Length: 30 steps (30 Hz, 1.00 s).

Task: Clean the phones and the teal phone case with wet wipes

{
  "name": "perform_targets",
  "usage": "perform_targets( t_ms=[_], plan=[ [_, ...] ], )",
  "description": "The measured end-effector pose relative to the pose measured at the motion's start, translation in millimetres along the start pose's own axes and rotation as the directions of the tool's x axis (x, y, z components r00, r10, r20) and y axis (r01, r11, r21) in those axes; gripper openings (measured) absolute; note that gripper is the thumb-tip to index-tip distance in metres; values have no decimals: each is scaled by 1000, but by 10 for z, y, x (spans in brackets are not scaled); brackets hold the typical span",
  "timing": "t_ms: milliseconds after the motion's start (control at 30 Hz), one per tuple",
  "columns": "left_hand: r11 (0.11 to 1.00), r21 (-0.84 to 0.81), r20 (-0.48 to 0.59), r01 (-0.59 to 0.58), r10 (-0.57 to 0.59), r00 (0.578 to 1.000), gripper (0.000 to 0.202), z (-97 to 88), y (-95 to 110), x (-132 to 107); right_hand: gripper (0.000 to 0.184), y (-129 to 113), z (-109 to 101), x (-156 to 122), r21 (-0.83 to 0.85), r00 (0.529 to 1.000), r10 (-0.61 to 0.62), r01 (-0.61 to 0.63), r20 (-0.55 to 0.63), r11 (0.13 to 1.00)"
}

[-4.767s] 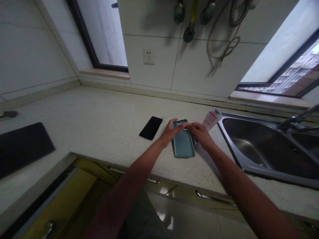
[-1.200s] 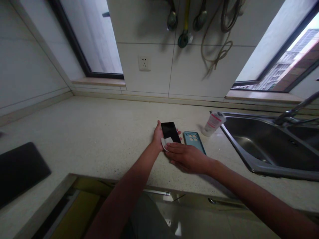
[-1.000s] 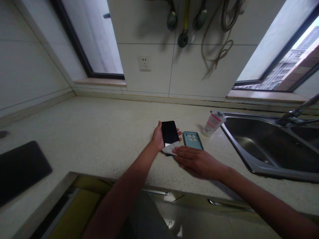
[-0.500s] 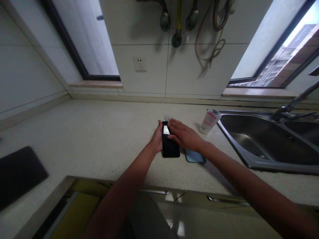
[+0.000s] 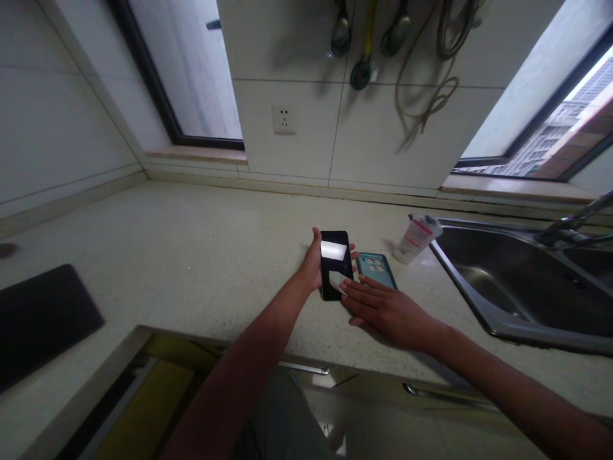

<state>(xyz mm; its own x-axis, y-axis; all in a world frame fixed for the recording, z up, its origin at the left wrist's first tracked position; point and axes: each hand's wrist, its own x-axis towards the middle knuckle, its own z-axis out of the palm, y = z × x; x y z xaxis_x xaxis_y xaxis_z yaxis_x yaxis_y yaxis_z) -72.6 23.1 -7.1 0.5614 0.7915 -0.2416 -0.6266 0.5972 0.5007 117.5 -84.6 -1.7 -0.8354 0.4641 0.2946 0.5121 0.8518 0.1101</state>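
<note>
My left hand (image 5: 312, 263) holds a black smartphone (image 5: 335, 265) upright on its fingers and palm, with the screen facing up and a bright reflection on it. My right hand (image 5: 390, 313) lies flat-fingered at the phone's lower right corner, its fingertips on a white wipe (image 5: 338, 282) against the screen. Just right of the phone, a teal phone case (image 5: 376, 269) lies on the speckled stone countertop (image 5: 191, 255) with its camera cut-outs showing.
A white and pink tube (image 5: 417, 239) stands tilted beside the steel sink (image 5: 462, 291), which has a tap at the far right. A black mat (image 5: 43, 319) lies at the left. Cords and ladles hang on the tiled wall.
My right hand has slid from the phone's upper end toward its lower end, bringing the wipe along. The teal case shows fully again, and the phone stays in my left hand.
</note>
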Motion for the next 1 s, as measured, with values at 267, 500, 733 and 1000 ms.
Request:
perform_targets(
  t_ms=[267,500,733,1000],
  plan=[
    [1000,8,-8,14,-14,1000,85,71,-21,-31,48,442,67,200,-20,968,221,-225,-121,974],
    [997,60,-100,-55,61,993,78,110,-30,-14,49,580,71,696,22,967,222,-221,-122,975],
    [998,47,-62,49,-46,997,99,54,16,-8,42,353,68,703,35,996,72,-70,-49,997],
    [1000,7,-9,28,-28,1000,89,65,-7,7,33,623,-79,306,-79,933,264,-291,-245,954]
  ],
)
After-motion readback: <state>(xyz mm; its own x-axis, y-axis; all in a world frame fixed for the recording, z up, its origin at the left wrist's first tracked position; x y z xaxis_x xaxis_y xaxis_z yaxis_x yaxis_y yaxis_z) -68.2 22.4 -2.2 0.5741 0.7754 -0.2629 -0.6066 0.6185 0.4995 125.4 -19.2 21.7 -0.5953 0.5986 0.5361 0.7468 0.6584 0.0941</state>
